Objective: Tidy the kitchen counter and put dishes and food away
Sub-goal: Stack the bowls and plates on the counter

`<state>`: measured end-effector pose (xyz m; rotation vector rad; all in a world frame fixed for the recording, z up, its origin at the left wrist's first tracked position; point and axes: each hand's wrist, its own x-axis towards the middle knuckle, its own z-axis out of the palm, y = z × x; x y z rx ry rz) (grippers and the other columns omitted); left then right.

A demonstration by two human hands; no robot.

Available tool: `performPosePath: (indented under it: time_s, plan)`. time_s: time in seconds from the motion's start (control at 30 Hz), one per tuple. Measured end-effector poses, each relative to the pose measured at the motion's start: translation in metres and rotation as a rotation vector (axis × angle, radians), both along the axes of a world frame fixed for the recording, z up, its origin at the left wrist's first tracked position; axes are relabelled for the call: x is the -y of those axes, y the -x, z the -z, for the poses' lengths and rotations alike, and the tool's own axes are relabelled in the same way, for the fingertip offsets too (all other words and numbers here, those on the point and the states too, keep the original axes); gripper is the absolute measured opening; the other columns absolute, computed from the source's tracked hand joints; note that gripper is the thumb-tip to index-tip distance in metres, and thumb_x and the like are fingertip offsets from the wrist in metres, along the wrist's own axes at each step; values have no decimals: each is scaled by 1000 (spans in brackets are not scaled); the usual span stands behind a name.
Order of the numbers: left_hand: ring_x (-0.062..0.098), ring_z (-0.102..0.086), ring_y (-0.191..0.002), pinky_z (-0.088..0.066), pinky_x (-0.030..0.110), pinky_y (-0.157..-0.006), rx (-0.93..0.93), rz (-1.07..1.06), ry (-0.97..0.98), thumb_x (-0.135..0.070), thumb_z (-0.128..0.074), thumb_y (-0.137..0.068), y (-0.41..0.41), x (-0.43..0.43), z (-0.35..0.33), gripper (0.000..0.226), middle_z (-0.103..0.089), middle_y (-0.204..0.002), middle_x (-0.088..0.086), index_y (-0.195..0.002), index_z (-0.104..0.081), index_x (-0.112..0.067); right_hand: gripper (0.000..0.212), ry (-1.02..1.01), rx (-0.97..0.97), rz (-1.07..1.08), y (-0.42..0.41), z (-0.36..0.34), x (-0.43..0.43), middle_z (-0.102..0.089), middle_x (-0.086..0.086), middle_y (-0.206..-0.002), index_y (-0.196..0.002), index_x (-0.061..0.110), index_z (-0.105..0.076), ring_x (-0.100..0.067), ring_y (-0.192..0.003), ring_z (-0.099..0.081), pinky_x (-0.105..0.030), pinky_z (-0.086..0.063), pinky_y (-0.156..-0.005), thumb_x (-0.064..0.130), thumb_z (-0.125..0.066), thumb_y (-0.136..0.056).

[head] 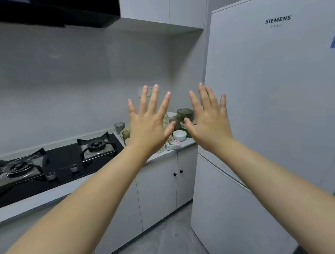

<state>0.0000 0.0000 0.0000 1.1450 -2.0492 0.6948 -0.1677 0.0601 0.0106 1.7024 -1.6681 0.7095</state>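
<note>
Left hand [147,125] and right hand [210,123] are raised side by side in mid-air, fingers spread straight, backs to the camera, grasping nothing. Behind them, dishes and food crowd the far end of the counter [188,143], between gas hob [59,161] and fridge [276,104]. There is a white bowl [179,135], a small carton [174,145] at the front edge and a green glass container [185,114] (other pieces partly hidden by the hands).

Hob [55,161] on counter [42,199] at 9 o'clock, hood [54,11] above. At 12, counter's far end: carton [174,145] at front edge, bowl [179,135] behind it, glass tub [185,114] behind bowl. Fridge [276,123] at 3, just beside counter end. Cupboards [157,193] under counter.
</note>
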Motion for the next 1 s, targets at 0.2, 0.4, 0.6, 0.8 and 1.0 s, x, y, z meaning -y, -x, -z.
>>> performPosePath:
  time_s: [0.2, 0.4, 0.6, 0.8, 1.0]
  plan:
    - [33, -10, -146, -16, 66, -107, 27, 2, 21, -57, -29, -87, -4, 13, 5, 72, -17, -158, 11, -150, -19, -23, 71, 16, -25, 25, -4, 5, 11, -22, -14, -156, -147, 12, -30, -30, -144, -19, -57, -11, -113, 50, -29, -87]
    - [32, -8, -146, -12, 64, -109, 17, 23, -5, -57, -30, -89, -19, 36, 10, 71, -15, -158, 10, -150, -18, -24, 70, -6, -35, 56, -11, 13, 33, -26, -15, -154, -145, 11, -33, -31, -142, -24, -57, -15, -112, 48, -31, -85]
    - [33, -12, -146, -15, 64, -108, 38, 50, -59, -56, -27, -89, -43, 76, 31, 70, -18, -158, 11, -150, -21, -22, 70, -59, -22, 65, -28, 32, 66, -30, -18, -151, -144, 7, -35, -34, -139, -30, -57, -24, -109, 44, -32, -85]
    - [33, -14, -145, -18, 64, -107, 79, 83, -174, -58, -25, -86, -43, 125, 61, 73, -18, -157, 11, -150, -23, -21, 71, -170, 25, 64, -34, 66, 112, -35, -19, -149, -141, 4, -38, -36, -136, -36, -57, -32, -106, 44, -33, -82]
    - [34, -19, -144, -21, 64, -106, 101, 100, -245, -56, -27, -86, -17, 198, 91, 71, -22, -156, 13, -148, -29, -19, 71, -235, 55, 51, -10, 93, 187, -36, -19, -148, -140, 5, -40, -35, -136, -36, -55, -30, -108, 45, -36, -81]
